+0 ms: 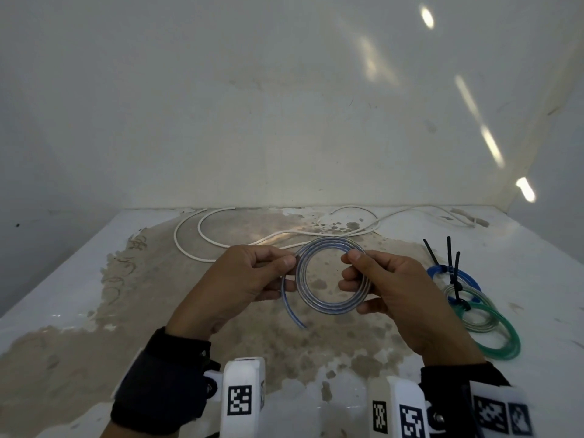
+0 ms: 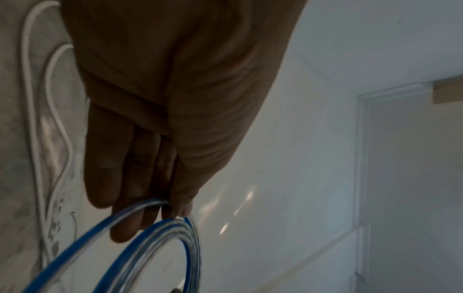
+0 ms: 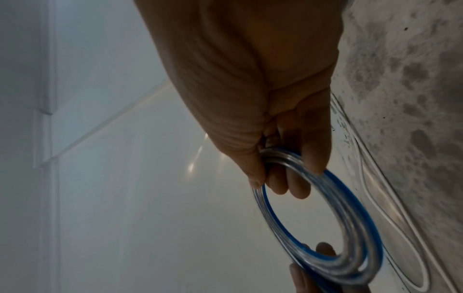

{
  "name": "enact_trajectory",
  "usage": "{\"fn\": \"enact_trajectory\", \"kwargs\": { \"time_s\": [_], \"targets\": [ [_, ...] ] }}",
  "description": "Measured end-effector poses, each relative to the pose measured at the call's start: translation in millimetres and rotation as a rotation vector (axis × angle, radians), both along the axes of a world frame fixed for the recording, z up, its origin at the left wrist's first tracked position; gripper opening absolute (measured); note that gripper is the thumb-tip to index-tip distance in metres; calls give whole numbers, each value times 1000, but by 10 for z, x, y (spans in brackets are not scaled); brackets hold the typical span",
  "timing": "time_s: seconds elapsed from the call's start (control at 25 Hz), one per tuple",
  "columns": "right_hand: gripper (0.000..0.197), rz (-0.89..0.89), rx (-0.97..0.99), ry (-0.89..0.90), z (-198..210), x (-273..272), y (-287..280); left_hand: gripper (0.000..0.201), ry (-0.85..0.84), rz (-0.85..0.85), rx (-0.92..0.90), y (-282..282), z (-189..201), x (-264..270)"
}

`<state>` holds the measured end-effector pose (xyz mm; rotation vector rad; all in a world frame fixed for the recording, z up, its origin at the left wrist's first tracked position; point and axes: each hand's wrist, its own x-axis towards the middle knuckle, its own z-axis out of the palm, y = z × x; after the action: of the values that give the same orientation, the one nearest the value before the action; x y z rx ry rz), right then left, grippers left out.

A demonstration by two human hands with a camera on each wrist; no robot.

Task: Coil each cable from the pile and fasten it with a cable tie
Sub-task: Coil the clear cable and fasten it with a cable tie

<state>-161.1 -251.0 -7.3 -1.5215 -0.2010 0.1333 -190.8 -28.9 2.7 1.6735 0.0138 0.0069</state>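
A clear cable with a blue stripe (image 1: 328, 306) is wound into a round coil held above the table between both hands. My left hand (image 1: 252, 276) pinches the coil's left side, and a loose end (image 1: 290, 311) hangs down below it. My right hand (image 1: 376, 279) grips the right side, thumb on top and fingers curled through the ring. The left wrist view shows the same coil (image 2: 190, 234) under my fingertips (image 2: 125, 228). The right wrist view shows the coil (image 3: 350, 228) wrapped by my fingers (image 3: 295, 178). A white cable (image 1: 202, 229) lies loose at the back.
Three coiled cables, blue (image 1: 467, 278), clear (image 1: 480, 324) and green (image 1: 505, 346), lie at the right, each fastened with a black cable tie (image 1: 455, 273). The worn white table (image 1: 94, 279) ends at a white wall (image 1: 284, 105) behind.
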Motion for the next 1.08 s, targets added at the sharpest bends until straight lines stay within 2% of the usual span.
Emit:
{"fn": "enact_trajectory", "kwargs": {
  "time_s": [0.4,0.6,0.76,0.92,1.0,1.08],
  "targets": [
    [18,-47,9,-9,-26,-8,68,18,65,-67,-11,-81,9,-20],
    [17,-14,-11,-4,-31,-11,85,20,36,-52,-54,-101,-19,-18],
    [19,35,-14,16,-8,-15,75,31,52,-65,-186,-84,-70,-25],
    [33,23,4,44,-14,-32,119,21,37,7,-274,-95,-71,-3],
    [46,15,1,57,-33,-50,168,16,-3,119,-457,-102,-41,47],
    [48,50,-22,61,-52,-100,247,12,-25,209,-663,-99,5,108]
  ]
}}
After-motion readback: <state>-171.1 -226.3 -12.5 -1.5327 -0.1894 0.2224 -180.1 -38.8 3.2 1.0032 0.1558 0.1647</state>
